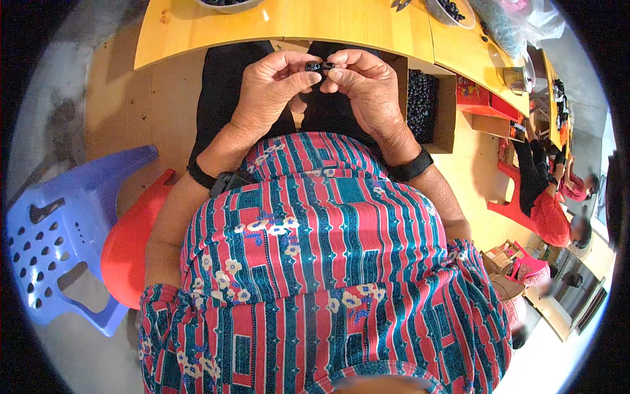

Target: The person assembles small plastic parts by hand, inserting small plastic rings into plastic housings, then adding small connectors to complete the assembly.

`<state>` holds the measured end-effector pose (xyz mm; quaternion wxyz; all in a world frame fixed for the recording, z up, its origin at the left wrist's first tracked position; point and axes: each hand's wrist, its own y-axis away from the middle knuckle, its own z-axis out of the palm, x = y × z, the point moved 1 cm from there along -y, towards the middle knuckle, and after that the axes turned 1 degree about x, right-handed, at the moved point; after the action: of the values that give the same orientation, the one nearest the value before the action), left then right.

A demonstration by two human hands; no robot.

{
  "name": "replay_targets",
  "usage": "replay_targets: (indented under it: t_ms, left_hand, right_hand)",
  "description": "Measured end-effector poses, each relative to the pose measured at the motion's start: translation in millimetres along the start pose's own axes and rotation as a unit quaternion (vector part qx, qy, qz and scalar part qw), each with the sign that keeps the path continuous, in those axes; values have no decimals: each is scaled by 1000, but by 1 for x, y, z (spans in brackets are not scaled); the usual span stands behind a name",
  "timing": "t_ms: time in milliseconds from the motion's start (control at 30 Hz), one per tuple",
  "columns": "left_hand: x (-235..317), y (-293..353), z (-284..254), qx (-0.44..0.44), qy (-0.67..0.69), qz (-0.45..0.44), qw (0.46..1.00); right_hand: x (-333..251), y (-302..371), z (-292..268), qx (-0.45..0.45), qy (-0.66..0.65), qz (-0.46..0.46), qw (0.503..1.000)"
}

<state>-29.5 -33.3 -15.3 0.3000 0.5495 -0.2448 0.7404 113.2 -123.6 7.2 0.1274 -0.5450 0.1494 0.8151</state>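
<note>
In front of the wooden table's near edge, both of my hands are raised close together over my lap. My left hand pinches a small black ring-shaped part between thumb and forefinger. Facing it, my right hand is closed in a pinch on another small black piece. The two pieces meet or nearly meet; I cannot tell whether they are joined. Their exact kind is too small to make out. A black band circles each wrist.
A wooden table bears a bowl of black parts, another bowl and a metal cup. Below it stands a carton of black parts. A blue plastic chair is at left; other people sit at far right.
</note>
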Motion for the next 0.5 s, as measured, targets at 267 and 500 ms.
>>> replay_targets:
  t_ms: [267, 500]
  left_hand:
    - [-1, 1, 0, 0, -14, 3, 1000]
    - [3, 3, 3, 7, -17, 3, 1000]
  right_hand:
    - [3, 1, 0, -10, -27, 2, 1000]
    - [3, 2, -1, -25, -33, 10, 999]
